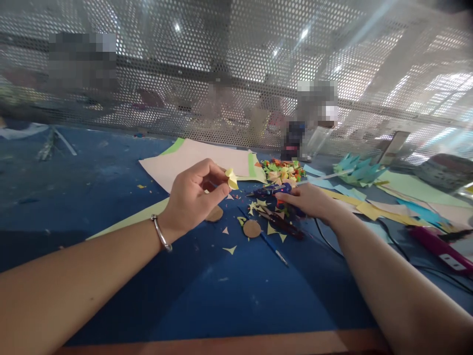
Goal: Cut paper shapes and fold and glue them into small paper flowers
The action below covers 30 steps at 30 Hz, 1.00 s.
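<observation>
Between the thumb and fingers of my left hand [195, 197] is a small yellow paper flower [231, 179], held above the table. My right hand [308, 199] is wrapped round a blue glue gun [271, 190], whose nozzle points left. A black cord trails from under that hand to the right. Close below both hands lie a brown cardboard disc [252, 229], a second disc [214, 213] partly behind my left hand, a blue paintbrush [273, 249], dark-handled scissors [283, 223] and several yellow paper scraps [230, 250].
Behind my hands are pale paper sheets [203, 158] and a heap of colourful paper flowers [283, 171]. Paper strips [380, 209], a blue fringed paper piece [358, 170] and a magenta tool [439, 249] lie on the right. A perforated metal screen [221, 74] borders the blue table [207, 301].
</observation>
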### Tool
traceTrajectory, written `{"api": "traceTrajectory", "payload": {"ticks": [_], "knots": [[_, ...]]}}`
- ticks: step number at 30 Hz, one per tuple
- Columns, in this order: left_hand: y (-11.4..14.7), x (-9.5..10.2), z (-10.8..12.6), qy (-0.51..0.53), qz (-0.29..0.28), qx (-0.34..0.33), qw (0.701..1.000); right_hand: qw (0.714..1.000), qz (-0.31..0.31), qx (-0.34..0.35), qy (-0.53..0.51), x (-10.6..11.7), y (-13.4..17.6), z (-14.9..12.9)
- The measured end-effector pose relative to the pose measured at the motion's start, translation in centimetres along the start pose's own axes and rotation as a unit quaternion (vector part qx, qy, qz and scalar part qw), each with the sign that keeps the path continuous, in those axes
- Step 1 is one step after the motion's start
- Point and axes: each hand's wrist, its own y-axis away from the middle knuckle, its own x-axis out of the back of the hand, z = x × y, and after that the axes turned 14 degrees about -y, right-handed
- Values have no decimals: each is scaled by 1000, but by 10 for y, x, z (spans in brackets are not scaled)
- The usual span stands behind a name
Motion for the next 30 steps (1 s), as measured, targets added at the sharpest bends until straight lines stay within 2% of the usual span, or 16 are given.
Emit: {"api": "traceTrajectory", "payload": {"ticks": [2,3,4,5,6,8,10,13,17,21,30], "knots": [[1,0,3,-6,-5,-4,1000,997,57,15,39,2,6,-7],[1,0,4,-10,-6,-5,1000,991,113,37,54,1,11,-12],[1,1,5,-15,-7,-5,1000,985,146,70,53,-1,17,-19],[2,1,5,-21,-8,-5,1000,981,151,118,37,-5,24,-27],[2,1,6,-27,-10,-5,1000,977,131,169,8,-10,31,-35],[3,1,6,-39,-13,-7,999,965,41,255,-38,-24,43,-50],[3,1,6,-49,-16,-10,999,950,-22,310,-31,-37,50,-61],[3,1,6,-57,-19,-10,998,950,-57,307,-24,-48,54,-68],[3,1,7,-51,-31,1,998,957,-78,279,-30,-50,51,-68],[4,1,6,-45,-34,3,998,962,-69,264,-30,-51,50,-68],[2,-1,6,-56,-41,13,998,957,-55,284,-6,-55,46,-69]]}}
